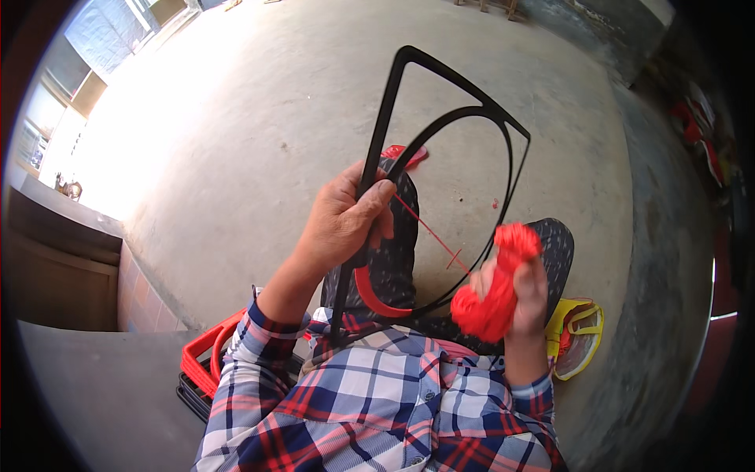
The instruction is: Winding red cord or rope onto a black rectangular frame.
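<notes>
My left hand (351, 216) is closed round the left side of a black frame (383, 118), which has straight outer bars and a round ring inside. The frame is held up, tilted, above my lap. Red wrapping (376, 299) covers the lower left stretch of the ring. From my left fingers a thin red cord (429, 228) runs taut down to the right. It leads to a bundle of red yarn (495, 295), gripped at its middle by my right hand (528, 295), to the right of the ring and slightly blurred.
Red and black frames (206, 366) lie stacked on a grey surface (102, 393) at my left. By my right knee a yellow bag (578, 338) with red material inside sits on the concrete floor (259, 102). Something red (410, 155) lies beyond my left knee.
</notes>
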Tool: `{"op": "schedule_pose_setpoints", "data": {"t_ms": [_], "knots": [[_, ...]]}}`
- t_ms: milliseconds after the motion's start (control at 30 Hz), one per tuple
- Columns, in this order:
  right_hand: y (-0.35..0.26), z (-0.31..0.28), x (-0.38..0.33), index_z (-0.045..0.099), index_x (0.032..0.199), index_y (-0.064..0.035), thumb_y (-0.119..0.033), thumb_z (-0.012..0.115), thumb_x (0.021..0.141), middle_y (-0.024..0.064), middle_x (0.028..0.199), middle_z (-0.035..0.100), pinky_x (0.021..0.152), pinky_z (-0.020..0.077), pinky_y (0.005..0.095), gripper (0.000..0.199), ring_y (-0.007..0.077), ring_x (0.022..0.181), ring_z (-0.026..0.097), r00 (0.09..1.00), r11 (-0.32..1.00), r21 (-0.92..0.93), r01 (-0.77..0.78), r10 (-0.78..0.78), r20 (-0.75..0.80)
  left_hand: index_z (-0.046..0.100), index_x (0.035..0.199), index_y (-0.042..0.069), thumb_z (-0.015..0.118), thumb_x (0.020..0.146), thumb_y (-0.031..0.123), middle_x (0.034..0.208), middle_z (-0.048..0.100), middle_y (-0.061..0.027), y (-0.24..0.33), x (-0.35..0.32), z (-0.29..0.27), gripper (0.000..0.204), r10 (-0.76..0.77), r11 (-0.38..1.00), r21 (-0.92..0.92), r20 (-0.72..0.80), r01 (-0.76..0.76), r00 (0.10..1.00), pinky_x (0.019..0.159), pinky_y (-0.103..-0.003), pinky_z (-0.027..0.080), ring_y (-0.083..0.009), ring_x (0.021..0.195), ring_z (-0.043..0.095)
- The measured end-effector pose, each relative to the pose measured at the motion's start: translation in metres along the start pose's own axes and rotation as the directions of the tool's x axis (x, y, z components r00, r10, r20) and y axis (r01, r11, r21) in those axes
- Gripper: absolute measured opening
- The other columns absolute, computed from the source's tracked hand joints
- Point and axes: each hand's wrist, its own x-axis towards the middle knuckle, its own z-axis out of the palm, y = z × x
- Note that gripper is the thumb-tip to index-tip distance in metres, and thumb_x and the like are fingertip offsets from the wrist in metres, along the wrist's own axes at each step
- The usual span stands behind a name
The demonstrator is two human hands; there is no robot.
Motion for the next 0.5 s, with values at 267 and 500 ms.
{"op": "schedule_pose_setpoints", "data": {"t_ms": [267,500], "knots": [[0.019,-0.016,0.098,0.062,0.120,-0.0023,-0.015,0.068,0.091,0.0036,0.112,0.065,0.091,0.0475,0.0276,0.033,0.0124,0.100,0.060,0.973,0.982,-0.172,-0.084,0.043,-0.229,0.064,0.097,0.000,0.060,0.086,0.014,0.096,0.067,-0.0172,0.030,-0.006,0.027,0.018,0.149,0.863,0.469,0.120,-0.188,0.982,0.077,-0.039,0.052,-0.0342,0.087,0.066],[-0.007,0.020,0.099,0.058,0.126,-0.0006,-0.009,0.066,0.090,0.0104,0.116,0.067,0.095,0.0481,0.0334,0.039,0.0189,0.105,0.063,0.991,0.958,0.285,0.017,-0.054,0.122,0.066,0.106,0.002,0.059,0.082,0.005,0.137,0.050,-0.0260,0.018,-0.001,0.040,0.025,0.386,0.842,0.349,0.140,-0.410,0.912,0.101,-0.041,0.042,-0.0413,0.128,0.048]]}}
